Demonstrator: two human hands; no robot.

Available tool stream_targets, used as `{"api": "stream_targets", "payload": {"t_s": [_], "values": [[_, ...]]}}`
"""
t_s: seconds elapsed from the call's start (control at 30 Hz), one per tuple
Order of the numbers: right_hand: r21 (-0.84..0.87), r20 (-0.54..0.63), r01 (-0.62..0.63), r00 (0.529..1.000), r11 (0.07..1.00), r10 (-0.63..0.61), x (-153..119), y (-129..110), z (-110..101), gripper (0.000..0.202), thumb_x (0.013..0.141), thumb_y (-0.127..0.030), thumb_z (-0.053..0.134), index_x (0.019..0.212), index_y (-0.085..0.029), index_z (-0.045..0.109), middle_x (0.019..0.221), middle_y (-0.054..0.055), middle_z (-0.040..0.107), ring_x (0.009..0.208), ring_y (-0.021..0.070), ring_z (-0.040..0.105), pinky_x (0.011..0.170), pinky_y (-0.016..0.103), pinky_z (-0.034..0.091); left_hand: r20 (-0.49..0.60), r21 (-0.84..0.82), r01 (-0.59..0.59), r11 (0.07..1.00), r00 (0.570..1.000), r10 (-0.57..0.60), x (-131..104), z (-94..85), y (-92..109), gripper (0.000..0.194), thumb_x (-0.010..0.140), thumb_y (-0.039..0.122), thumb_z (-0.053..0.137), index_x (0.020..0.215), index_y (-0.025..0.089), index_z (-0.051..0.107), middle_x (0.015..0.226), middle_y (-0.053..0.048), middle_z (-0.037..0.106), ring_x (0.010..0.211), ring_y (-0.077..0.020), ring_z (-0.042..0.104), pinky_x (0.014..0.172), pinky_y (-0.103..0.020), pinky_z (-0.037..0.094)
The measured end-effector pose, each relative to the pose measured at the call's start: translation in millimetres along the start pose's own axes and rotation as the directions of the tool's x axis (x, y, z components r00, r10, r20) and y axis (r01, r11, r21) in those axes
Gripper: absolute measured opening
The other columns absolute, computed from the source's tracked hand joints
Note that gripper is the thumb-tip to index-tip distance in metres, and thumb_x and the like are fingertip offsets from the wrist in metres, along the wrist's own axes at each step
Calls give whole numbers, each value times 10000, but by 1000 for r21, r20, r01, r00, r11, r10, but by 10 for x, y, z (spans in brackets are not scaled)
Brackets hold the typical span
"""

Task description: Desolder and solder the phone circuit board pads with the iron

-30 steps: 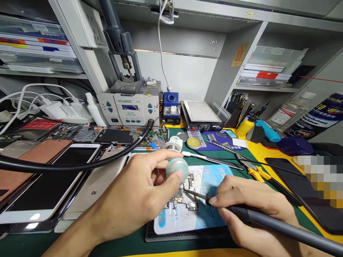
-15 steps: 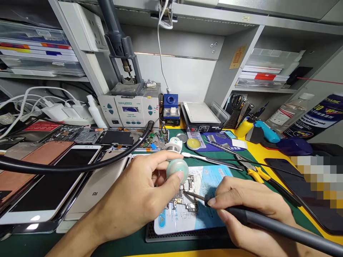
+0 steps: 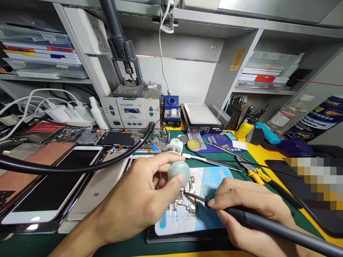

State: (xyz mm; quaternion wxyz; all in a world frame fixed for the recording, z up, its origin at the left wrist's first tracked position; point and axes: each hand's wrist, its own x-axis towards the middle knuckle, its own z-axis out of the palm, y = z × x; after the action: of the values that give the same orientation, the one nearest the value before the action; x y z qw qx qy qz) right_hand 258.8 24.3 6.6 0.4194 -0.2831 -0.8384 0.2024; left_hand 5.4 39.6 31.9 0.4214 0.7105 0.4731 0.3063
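Observation:
A round pale green and white object (image 3: 178, 172) is held between the thumb and fingers of my left hand (image 3: 142, 194), above a small circuit board (image 3: 190, 207). My right hand (image 3: 249, 203) grips a black soldering iron (image 3: 278, 225), its thin metal tip pointing left and resting at or just over the board. The board lies on a blue and white printed card (image 3: 209, 214), which sits on a dark perforated pad (image 3: 193, 237). Part of the board is hidden behind my left hand and the round object.
Phones (image 3: 53, 182) lie at the left, under a thick black hose (image 3: 80, 169). Behind stand a rework station (image 3: 131, 110) and a flat-topped device (image 3: 202, 114). Yellow-handled cutters (image 3: 258, 175), a yellow tin (image 3: 194, 144) and a dark phone (image 3: 308, 196) are to the right.
The whole view has shifted slightly. Both hands keep nearly the same pose, with the round object and the iron still held over the board.

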Motion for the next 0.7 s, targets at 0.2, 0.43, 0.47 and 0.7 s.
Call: {"api": "stream_targets", "payload": {"t_s": [0.2, 0.43, 0.47, 0.7], "values": [[17, -49, 13, 999, 1000, -12, -7, 7, 7, 316, 808, 14, 637, 982, -207, 782, 711, 7, 755, 575, 119, 710, 566, 195, 569, -71, 169, -31, 985, 996, 44, -32, -70, -22, 357, 1002, 452, 621, 1260, 246, 754, 869, 9, 795, 613, -127, 556, 509, -220, 434], [23, -15, 41, 999, 999, -41, 50, -18, -11, 333, 803, 30, 636, 1008, -183, 791, 694, 41, 769, 563, 149, 723, 553, 223, 597, -51, 212, -23, 977, 998, 35, -20, -92, -33, 353, 1035, 467, 586, 1286, 263, 729, 961, -2, 819, 689, -156, 656, 545, -253, 470], [26, -14, 42, 999, 999, -42, 53, -17, -8, 335, 804, 32, 635, 1009, -181, 793, 694, 43, 771, 565, 149, 723, 553, 220, 596, -45, 206, -19, 978, 999, 29, -21, -89, -36, 357, 1038, 469, 582, 1290, 262, 725, 989, -9, 824, 730, -169, 688, 555, -258, 479], [27, 5, 36, 999, 999, -36, 40, -2, -21, 335, 809, 30, 640, 1016, -184, 795, 699, 46, 776, 571, 151, 728, 559, 225, 599, -68, 207, 17, 978, 998, -2, -39, -78, -39, 380, 1027, 489, 583, 1291, 254, 721, 1020, -23, 830, 778, -193, 718, 556, -273, 476]]}}
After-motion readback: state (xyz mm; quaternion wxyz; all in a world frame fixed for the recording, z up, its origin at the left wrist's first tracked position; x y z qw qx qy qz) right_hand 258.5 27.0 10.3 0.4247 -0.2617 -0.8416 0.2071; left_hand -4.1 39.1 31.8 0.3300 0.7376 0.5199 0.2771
